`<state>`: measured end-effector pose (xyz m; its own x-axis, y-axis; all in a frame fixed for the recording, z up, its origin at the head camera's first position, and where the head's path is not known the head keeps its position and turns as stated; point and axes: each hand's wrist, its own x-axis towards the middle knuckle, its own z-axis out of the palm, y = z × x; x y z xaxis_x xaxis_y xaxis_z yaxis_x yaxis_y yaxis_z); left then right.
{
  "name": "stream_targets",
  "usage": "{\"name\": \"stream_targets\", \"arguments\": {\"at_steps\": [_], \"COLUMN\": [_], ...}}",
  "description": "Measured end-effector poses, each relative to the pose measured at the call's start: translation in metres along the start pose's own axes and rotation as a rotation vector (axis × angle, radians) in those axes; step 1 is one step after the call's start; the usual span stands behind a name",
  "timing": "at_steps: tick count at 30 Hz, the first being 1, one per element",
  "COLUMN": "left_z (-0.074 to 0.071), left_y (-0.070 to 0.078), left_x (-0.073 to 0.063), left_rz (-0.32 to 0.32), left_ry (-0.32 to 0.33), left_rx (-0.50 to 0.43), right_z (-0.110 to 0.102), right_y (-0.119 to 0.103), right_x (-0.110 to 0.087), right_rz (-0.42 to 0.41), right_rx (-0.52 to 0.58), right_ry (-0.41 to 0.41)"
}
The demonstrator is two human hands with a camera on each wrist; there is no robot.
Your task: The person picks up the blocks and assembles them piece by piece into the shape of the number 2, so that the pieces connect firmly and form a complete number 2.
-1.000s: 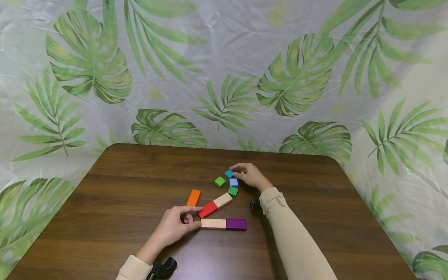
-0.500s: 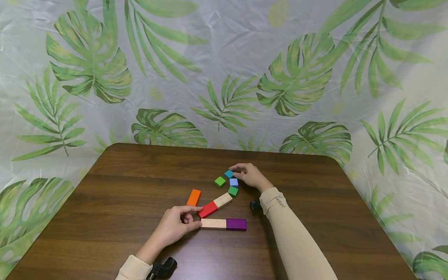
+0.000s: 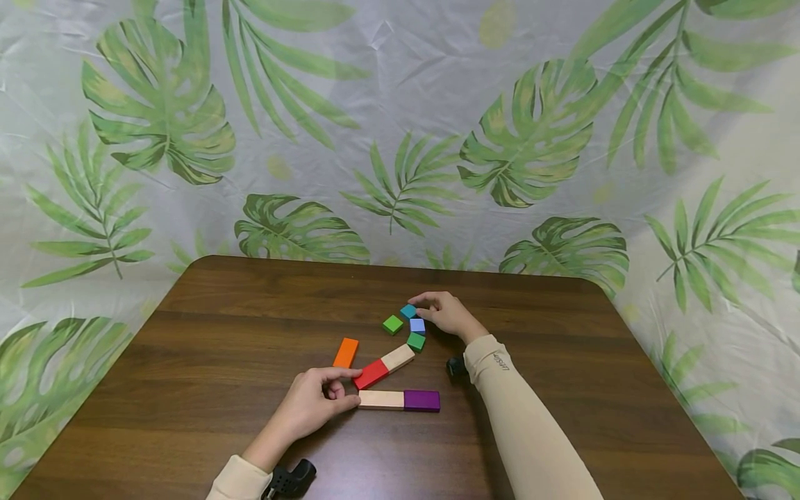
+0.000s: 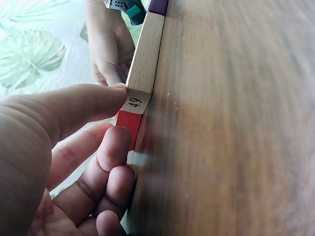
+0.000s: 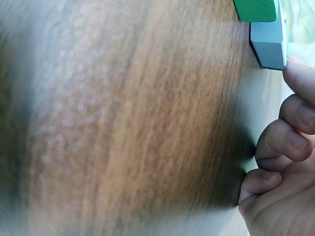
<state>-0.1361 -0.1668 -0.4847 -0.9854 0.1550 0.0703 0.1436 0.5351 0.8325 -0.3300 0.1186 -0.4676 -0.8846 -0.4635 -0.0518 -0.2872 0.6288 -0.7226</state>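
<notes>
My left hand (image 3: 312, 399) touches the near end of a red block (image 3: 371, 373) with its index fingertip. Its thumb rests at the left end of a plain wooden block (image 3: 381, 400), marked 49 in the left wrist view; the other fingers are curled. A purple block (image 3: 421, 401) adjoins that wooden one. Farther back, my right hand (image 3: 446, 314) pinches a teal block (image 3: 409, 311) between thumb and index finger. A light blue block (image 3: 417, 326) and a dark green block (image 3: 415, 342) line up below it, leading to another plain wooden block (image 3: 398, 357) against the red one.
A light green block (image 3: 392, 324) lies left of the light blue one. An orange block (image 3: 346, 353) stands apart beyond my left hand. All lie on a dark wooden table (image 3: 250, 312), with a leaf-printed cloth (image 3: 400, 104) hanging behind its far edge.
</notes>
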Motion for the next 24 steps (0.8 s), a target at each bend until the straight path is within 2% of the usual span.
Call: {"name": "stream_targets", "arguments": {"at_steps": [14,24], "left_z": [-0.001,0.0], "left_y": [0.0,-0.001], "left_x": [0.0,0.0], "left_rz": [0.001,0.0], "left_ry": [-0.002,0.001], "left_rx": [-0.009,-0.005], "right_z": [-0.006,0.001], "right_y": [-0.006,-0.029], "right_x": [0.0,0.007], "right_rz": [-0.036,-0.077], "right_rx": [0.01,-0.077], "right_ry": [0.018,-0.103]}}
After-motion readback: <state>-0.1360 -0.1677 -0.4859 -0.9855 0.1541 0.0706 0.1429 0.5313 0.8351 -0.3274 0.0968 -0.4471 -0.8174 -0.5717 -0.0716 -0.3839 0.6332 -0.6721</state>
